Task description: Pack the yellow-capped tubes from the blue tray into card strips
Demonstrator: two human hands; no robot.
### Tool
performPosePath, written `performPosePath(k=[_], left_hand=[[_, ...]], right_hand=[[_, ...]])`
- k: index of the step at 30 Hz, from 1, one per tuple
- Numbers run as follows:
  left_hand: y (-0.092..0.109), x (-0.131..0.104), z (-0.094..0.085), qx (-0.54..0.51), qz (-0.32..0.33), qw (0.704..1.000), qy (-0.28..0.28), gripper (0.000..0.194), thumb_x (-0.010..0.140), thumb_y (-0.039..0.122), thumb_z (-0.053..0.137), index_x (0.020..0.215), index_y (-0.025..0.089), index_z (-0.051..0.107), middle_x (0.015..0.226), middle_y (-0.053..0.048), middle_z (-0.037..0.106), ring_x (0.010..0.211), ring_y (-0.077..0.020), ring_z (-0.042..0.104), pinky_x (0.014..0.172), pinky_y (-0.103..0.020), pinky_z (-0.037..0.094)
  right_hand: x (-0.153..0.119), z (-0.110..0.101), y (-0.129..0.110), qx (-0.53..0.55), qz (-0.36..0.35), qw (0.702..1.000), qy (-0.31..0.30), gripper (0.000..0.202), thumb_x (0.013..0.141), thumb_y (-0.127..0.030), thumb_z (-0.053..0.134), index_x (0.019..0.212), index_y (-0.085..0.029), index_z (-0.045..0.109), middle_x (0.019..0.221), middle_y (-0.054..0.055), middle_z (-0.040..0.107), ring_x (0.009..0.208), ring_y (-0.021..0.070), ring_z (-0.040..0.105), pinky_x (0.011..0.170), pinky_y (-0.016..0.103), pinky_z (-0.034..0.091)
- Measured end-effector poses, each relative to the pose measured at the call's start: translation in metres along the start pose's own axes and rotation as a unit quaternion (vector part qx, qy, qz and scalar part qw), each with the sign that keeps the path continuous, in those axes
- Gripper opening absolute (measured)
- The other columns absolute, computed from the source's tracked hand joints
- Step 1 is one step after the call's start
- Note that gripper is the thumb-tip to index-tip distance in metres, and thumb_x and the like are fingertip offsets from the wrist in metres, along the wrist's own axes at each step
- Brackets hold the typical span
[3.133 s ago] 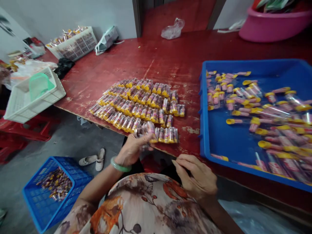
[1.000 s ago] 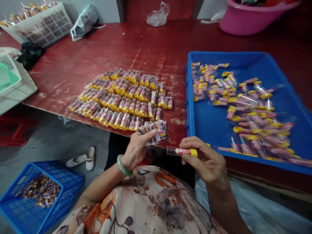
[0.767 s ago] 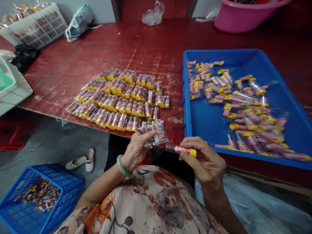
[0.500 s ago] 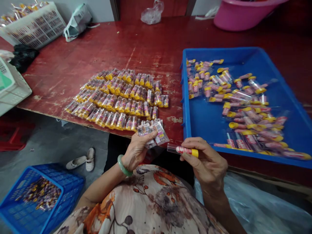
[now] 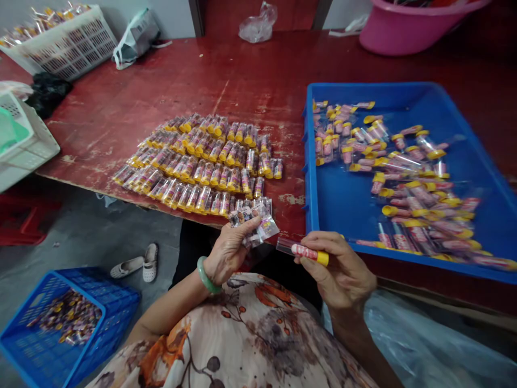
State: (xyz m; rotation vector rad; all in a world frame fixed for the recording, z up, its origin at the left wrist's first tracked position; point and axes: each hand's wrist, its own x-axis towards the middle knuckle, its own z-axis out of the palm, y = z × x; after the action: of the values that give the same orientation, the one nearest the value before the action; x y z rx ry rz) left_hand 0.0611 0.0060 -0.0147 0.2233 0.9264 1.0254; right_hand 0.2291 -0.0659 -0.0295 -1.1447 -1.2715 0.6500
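Observation:
My left hand [image 5: 229,249] pinches a small stack of printed clear packets [image 5: 260,225] beneath its thumb. In my right hand [image 5: 341,269] is a clear tube with a yellow cap [image 5: 307,252] and a pink-and-white label, held between thumb and fingers. The tube points left, its clear end near the packets but apart from them. Beyond my left hand, rows of yellow-capped tubes [image 5: 202,167] lie side by side on the red table [image 5: 161,91]. To the right, a blue tray [image 5: 331,202] holds many loose pink-labelled tubes [image 5: 420,188].
A blue crate [image 5: 103,334] with tubes inside stands on the floor at lower left, near white clogs [image 5: 149,263]. White baskets [image 5: 81,46], a bag [image 5: 137,37] and a pink tub [image 5: 412,27] sit along the table. Clear plastic sheeting [image 5: 428,339] lies at lower right.
The packets in my left hand have shifted closer together and overlap more. The tube in my right hand stays nearly in place. The whole view has shifted slightly.

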Motion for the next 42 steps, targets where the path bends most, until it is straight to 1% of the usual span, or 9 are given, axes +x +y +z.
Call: performPosePath(k=[4, 10, 13, 18, 24, 29, 33, 39, 42], left_hand=[[0.002, -0.002, 0.001, 0.018, -0.015, 1.0, 0.007, 0.029, 0.064, 0.013, 0.087, 0.09, 0.013, 0.074, 0.09, -0.004, 0.076, 0.077, -0.0165, 0.071, 0.077, -0.03, 0.058], [-0.001, -0.003, 0.001, 0.01, 0.026, 1.0, 0.01, 0.031, 0.059, 0.019, 0.091, 0.085, 0.013, 0.074, 0.083, -0.003, 0.076, 0.072, -0.0145, 0.069, 0.076, -0.027, 0.057], [-0.003, -0.003, 0.002, -0.002, 0.027, 1.0, 0.016, 0.035, 0.057, 0.022, 0.093, 0.085, 0.014, 0.073, 0.082, -0.001, 0.075, 0.07, -0.0143, 0.069, 0.076, -0.028, 0.057], [-0.004, -0.004, 0.004, -0.018, -0.004, 0.999, 0.028, 0.039, 0.056, 0.023, 0.093, 0.088, 0.014, 0.072, 0.086, -0.002, 0.075, 0.072, -0.0153, 0.069, 0.077, -0.03, 0.057], [-0.003, -0.01, 0.006, 0.002, -0.019, 1.0, -0.006, 0.035, 0.059, 0.027, 0.093, 0.081, 0.013, 0.07, 0.08, -0.001, 0.071, 0.066, -0.0105, 0.065, 0.07, -0.023, 0.055], [-0.005, -0.012, 0.006, 0.008, -0.008, 1.0, 0.004, 0.04, 0.056, 0.029, 0.094, 0.084, 0.014, 0.069, 0.079, 0.0, 0.07, 0.067, -0.0114, 0.065, 0.065, -0.023, 0.056], [-0.006, -0.012, 0.003, 0.021, 0.002, 1.0, 0.009, 0.043, 0.054, 0.032, 0.095, 0.084, 0.015, 0.069, 0.079, -0.001, 0.071, 0.066, -0.0122, 0.065, 0.062, -0.023, 0.055], [-0.008, -0.014, -0.001, 0.032, 0.02, 0.999, -0.022, 0.044, 0.048, 0.032, 0.097, 0.079, 0.013, 0.071, 0.074, -0.001, 0.07, 0.063, -0.0111, 0.062, 0.061, -0.023, 0.052], [-0.006, -0.014, -0.003, 0.028, 0.021, 0.999, -0.025, 0.041, 0.052, 0.032, 0.096, 0.08, 0.013, 0.073, 0.074, -0.001, 0.071, 0.064, -0.0107, 0.063, 0.065, -0.023, 0.052]], right_hand=[[-0.001, -0.001, 0.002, -0.014, 0.0, 1.0, 0.006, 0.015, 0.081, -0.02, 0.07, 0.096, -0.021, 0.069, 0.096, 0.007, 0.065, 0.083, 0.0217, 0.066, 0.071, 0.039, 0.058], [-0.003, 0.001, 0.002, -0.012, 0.001, 1.0, 0.018, 0.014, 0.081, -0.022, 0.07, 0.096, -0.022, 0.069, 0.096, 0.007, 0.065, 0.083, 0.0225, 0.066, 0.07, 0.04, 0.059], [-0.003, 0.003, -0.001, -0.016, -0.015, 1.0, 0.022, 0.018, 0.081, -0.019, 0.07, 0.098, -0.023, 0.069, 0.097, 0.006, 0.066, 0.084, 0.0225, 0.066, 0.07, 0.039, 0.058], [0.002, 0.006, -0.004, -0.046, -0.098, 0.994, 0.012, 0.025, 0.08, -0.015, 0.07, 0.103, -0.024, 0.068, 0.095, 0.005, 0.068, 0.087, 0.0225, 0.067, 0.072, 0.038, 0.057], [-0.001, 0.011, 0.008, -0.185, -0.209, 0.96, 0.023, 0.037, 0.08, -0.013, 0.072, 0.114, -0.025, 0.064, 0.101, 0.006, 0.071, 0.087, 0.0224, 0.07, 0.073, 0.038, 0.06], [-0.01, 0.02, 0.01, -0.25, -0.223, 0.94, 0.057, 0.041, 0.079, -0.018, 0.077, 0.116, -0.026, 0.06, 0.099, 0.006, 0.072, 0.084, 0.0217, 0.072, 0.07, 0.036, 0.062], [-0.011, 0.026, 0.01, -0.282, -0.243, 0.927, 0.045, 0.041, 0.08, -0.021, 0.079, 0.115, -0.026, 0.058, 0.097, 0.005, 0.074, 0.08, 0.0198, 0.073, 0.066, 0.031, 0.061], [-0.011, 0.037, 0.018, -0.229, -0.255, 0.938, 0.055, 0.053, 0.076, -0.012, 0.08, 0.122, -0.024, 0.057, 0.103, 0.008, 0.07, 0.087, 0.0195, 0.071, 0.069, 0.03, 0.062], [-0.006, 0.034, 0.018, -0.182, -0.23, 0.956, -0.016, 0.052, 0.082, -0.015, 0.075, 0.129, -0.025, 0.056, 0.115, 0.011, 0.067, 0.1, 0.0218, 0.069, 0.077, 0.035, 0.062]])
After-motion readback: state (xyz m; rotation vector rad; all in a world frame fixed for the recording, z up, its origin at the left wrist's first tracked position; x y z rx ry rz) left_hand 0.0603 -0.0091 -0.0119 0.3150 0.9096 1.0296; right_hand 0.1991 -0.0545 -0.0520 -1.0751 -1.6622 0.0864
